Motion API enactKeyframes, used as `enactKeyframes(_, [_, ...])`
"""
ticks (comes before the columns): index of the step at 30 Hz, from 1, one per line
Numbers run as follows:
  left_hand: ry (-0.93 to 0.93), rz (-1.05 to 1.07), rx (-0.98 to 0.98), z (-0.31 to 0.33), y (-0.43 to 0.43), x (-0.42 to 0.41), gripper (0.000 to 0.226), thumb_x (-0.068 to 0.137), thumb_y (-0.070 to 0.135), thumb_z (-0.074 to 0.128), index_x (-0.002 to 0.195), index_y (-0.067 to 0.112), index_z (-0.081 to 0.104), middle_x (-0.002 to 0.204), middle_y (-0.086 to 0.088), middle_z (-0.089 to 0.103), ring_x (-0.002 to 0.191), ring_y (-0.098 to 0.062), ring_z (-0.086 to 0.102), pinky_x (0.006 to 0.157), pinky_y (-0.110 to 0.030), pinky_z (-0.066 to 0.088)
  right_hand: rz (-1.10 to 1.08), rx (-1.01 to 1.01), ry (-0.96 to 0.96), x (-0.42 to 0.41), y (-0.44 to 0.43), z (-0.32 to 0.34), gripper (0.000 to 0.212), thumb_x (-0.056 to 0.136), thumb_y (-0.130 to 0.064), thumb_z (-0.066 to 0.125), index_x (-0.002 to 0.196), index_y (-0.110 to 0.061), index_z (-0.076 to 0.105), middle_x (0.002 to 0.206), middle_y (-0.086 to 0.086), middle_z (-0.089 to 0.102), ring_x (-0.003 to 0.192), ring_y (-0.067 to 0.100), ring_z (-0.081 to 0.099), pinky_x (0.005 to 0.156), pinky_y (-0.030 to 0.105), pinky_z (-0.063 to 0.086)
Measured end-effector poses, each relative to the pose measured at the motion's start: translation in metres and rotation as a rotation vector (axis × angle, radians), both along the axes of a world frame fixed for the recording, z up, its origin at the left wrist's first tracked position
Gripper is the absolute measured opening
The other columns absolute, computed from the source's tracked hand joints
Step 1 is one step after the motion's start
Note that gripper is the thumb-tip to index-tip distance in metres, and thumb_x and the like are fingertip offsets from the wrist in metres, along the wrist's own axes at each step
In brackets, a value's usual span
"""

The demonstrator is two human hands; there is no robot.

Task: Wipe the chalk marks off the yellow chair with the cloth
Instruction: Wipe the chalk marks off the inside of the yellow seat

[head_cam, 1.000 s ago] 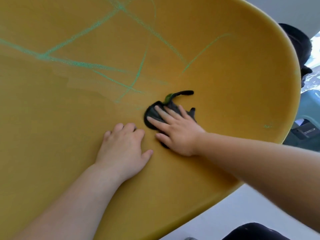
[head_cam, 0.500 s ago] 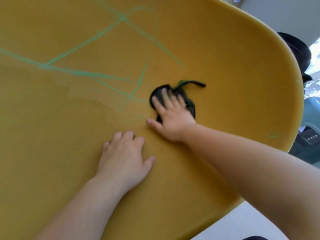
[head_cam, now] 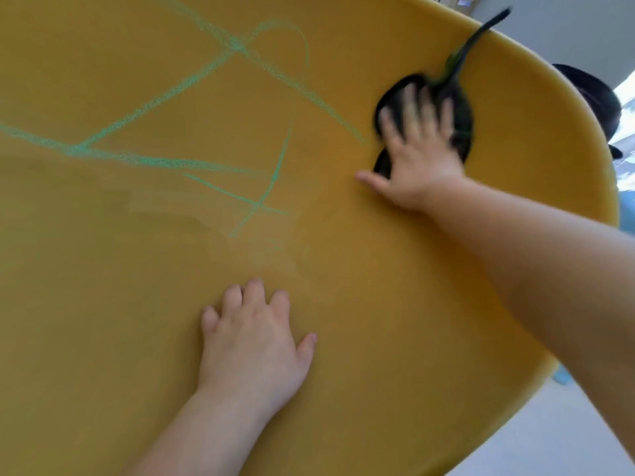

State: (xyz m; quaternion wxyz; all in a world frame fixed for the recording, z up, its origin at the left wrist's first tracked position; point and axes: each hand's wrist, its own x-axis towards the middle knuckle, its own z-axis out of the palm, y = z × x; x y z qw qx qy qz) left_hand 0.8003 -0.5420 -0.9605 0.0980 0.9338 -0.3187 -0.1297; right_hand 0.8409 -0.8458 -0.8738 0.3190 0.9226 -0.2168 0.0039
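right hand (head_cam: 419, 149): pressing flat on the black cloth (head_cam: 460, 111), fingers spread, nothing curled round it; blurred, so probably sliding
left hand (head_cam: 251, 341): lying released on the bare yellow chair (head_cam: 446, 304), grasping nothing, likely bracing
cloth place: sitting under the right fingers and palm, close to the chair rim beyond that hand; its thin tail (head_cam: 481, 32) is flicking up past the rim
chalk marks (head_cam: 237, 46): green lines running left of the right hand and beyond the left hand; one line is ending just beside the cloth
risk, slip: only a flat palm is pinning the cloth, so it could be bunching or sliding out, leaving bare fingers smearing chalk
risk, rim: wiping this near the rim could be sending the cloth over the edge
risk, smear: the cloth is showing green streaks; loaded chalk could be spreading instead of lifting
risk, left hand: faint marks are lying just beyond its fingertips; shifting forward could be rubbing them in
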Motion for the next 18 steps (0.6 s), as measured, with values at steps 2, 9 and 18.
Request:
enactKeyframes(2, [-0.006,0.008,0.006,0.001,0.0,0.002,0.055,0.087,0.07,0.035,0.125,0.032,0.045,0.139,0.001,0.035,0.131,-0.025,0.03,0.103,-0.047,0.032,0.103,0.199,0.117,-0.005,0.038,-0.041,0.111,0.077,-0.095,0.007,0.164,-0.028,-0.002,0.17,0.014,-0.017,0.157,0.039,-0.006,0.124,0.059,-0.008])
enactKeyframes(9, [0.0,0.054,-0.066,0.004,0.004,0.01,0.044,0.09,0.059,0.039,0.119,0.031,0.055,0.13,0.009,0.048,0.125,-0.019,0.039,0.096,-0.042,0.04,0.49,0.448,0.531,-0.08,0.087,-0.059,0.082,0.088,-0.083,0.002,0.161,-0.047,0.001,0.173,-0.003,-0.005,0.158,0.028,0.008,0.127,0.05,-0.007])
enactKeyframes(18, [-0.048,0.072,-0.041,0.004,0.008,0.016,0.021,0.094,0.034,0.039,0.102,0.027,0.057,0.12,0.008,0.051,0.116,-0.021,0.044,0.088,-0.041,0.043,0.003,0.111,0.008,-0.011,0.027,-0.029,0.087,0.089,-0.081,-0.005,0.163,-0.036,-0.002,0.172,0.003,-0.012,0.159,0.033,-0.004,0.123,0.061,-0.009])
